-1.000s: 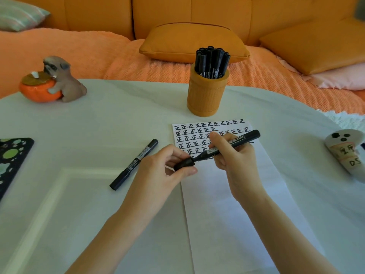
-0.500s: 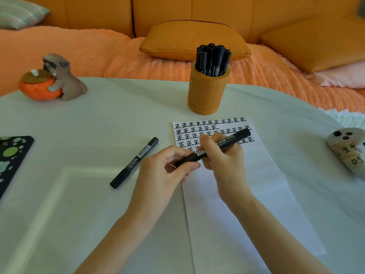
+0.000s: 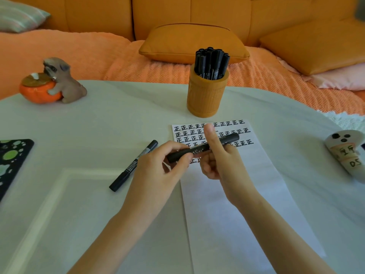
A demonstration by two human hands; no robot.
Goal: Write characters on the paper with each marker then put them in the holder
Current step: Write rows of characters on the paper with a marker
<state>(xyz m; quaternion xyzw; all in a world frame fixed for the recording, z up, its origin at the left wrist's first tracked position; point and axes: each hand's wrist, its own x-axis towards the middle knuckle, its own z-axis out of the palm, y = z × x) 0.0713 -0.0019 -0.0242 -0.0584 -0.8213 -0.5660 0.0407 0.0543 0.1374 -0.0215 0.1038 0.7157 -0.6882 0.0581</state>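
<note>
A black marker (image 3: pixel 205 148) is held level above the white paper (image 3: pixel 233 194), capped at both ends. My left hand (image 3: pixel 162 167) pinches its left cap end, and my right hand (image 3: pixel 219 157) grips its middle with the thumb raised. The top of the paper carries rows of black characters, partly hidden by my hands. A second black marker (image 3: pixel 134 165) lies on the table to the left of my left hand. The orange ribbed holder (image 3: pixel 207 95) stands behind the paper with several black markers in it.
A dog figurine with an orange pot (image 3: pixel 53 84) sits at the far left of the white table (image 3: pixel 79 214). A black pad with green spots (image 3: pixel 11 161) lies at the left edge. A white figure with writing (image 3: pixel 347 155) lies at the right. An orange sofa with cushions is behind.
The cap has been pushed back onto the marker's tip by my left hand. The marker has turned more level, and my right thumb has lifted up.
</note>
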